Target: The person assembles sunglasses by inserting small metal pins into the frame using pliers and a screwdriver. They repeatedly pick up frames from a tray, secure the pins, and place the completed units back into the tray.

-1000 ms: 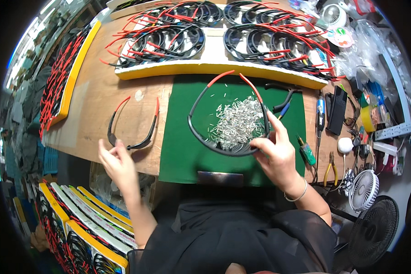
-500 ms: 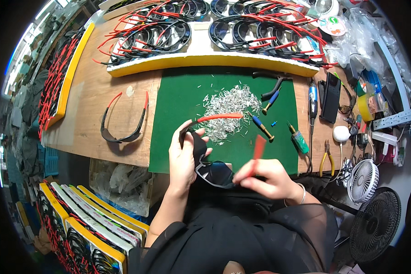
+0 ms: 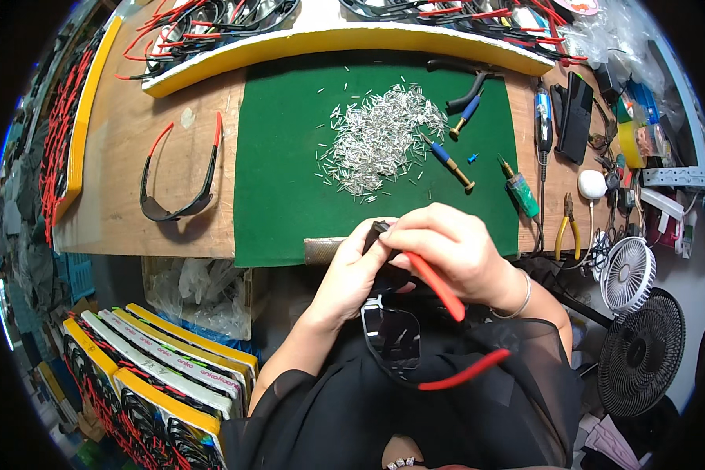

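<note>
A pair of dark-lensed sunglasses with red-tipped temples is held close to my body, past the near edge of the green mat. My left hand is closed round one end of the frame. Beside it, my right hand pinches that black corner by the hinge, with one red temple slanting down below its fingers. The other temple sticks out to the lower right. My fingers hide the hinge itself. Beyond my hands lies a pile of small silvery pins.
Another pair of sunglasses lies at left on the wooden table. A yellow-edged foam tray of glasses spans the back. Rightward are blue-handled screwdrivers, a green bottle, yellow-handled pliers and a white fan.
The sunglasses have been turned round and lowered toward my body. My right hand has moved from the near end of the frame up to my left fingers. The view has also tilted downward.
</note>
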A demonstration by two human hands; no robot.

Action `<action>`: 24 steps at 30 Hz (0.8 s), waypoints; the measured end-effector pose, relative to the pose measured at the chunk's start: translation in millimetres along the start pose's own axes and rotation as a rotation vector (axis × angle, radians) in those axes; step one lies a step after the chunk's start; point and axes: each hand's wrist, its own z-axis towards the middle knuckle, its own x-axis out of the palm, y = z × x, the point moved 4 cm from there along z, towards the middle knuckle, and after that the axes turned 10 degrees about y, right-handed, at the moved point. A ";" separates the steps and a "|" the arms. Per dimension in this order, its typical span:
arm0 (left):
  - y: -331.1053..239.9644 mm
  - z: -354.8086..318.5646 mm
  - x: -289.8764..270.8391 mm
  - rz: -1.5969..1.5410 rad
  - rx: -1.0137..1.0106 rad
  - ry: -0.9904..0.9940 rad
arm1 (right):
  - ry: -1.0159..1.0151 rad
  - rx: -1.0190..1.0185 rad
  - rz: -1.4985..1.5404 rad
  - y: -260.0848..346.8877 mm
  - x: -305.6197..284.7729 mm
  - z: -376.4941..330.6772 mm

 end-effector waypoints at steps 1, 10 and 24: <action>0.6 -0.7 2.2 0.006 -0.045 0.025 | -0.033 -0.012 0.011 -8.7 -0.6 -1.8; 40.6 -4.5 4.1 -0.264 -0.366 0.144 | 0.183 0.373 0.134 -55.1 -4.7 -19.0; 56.7 -8.3 -12.6 -0.414 -0.639 0.040 | 0.056 0.561 -0.270 -81.8 -18.5 -19.4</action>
